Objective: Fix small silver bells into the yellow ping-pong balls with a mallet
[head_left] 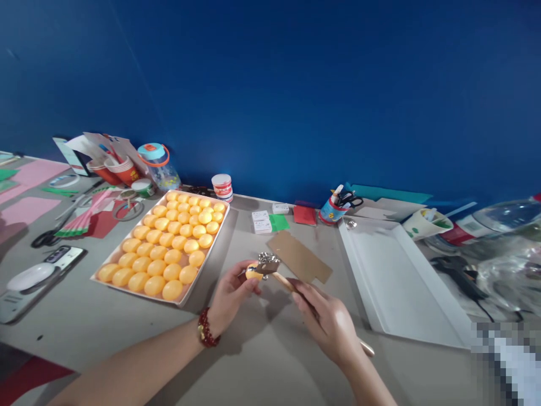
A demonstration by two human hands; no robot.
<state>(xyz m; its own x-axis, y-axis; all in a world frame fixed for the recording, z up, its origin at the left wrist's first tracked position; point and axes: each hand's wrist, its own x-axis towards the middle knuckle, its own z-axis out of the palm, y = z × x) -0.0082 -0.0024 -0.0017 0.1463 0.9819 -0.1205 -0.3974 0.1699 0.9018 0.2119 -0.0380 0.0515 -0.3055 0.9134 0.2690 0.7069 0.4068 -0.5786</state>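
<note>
An orange ping-pong ball (252, 272) is pinched between the fingertips of my left hand (234, 287), above the table. My right hand (327, 316) is wrapped round a wooden-handled tool (284, 280) with a flat metal blade. The blade's tip meets the ball's right side or lies just in front of it; I cannot tell which. A cluster of shiny silver bits (267, 258) shows at the blade; whether it lies on the blade or behind it is unclear. A shallow box of orange ping-pong balls (163, 245) stands to the left of my left hand.
Brown cardboard (298, 256) lies beyond my right hand. A long white tray (401, 276) is at the right, near a black glue gun (459, 276). Farther back stand a white-lidded tub (222, 187) and a cup of scissors (333, 208). A digital scale (40, 282) lies at the left.
</note>
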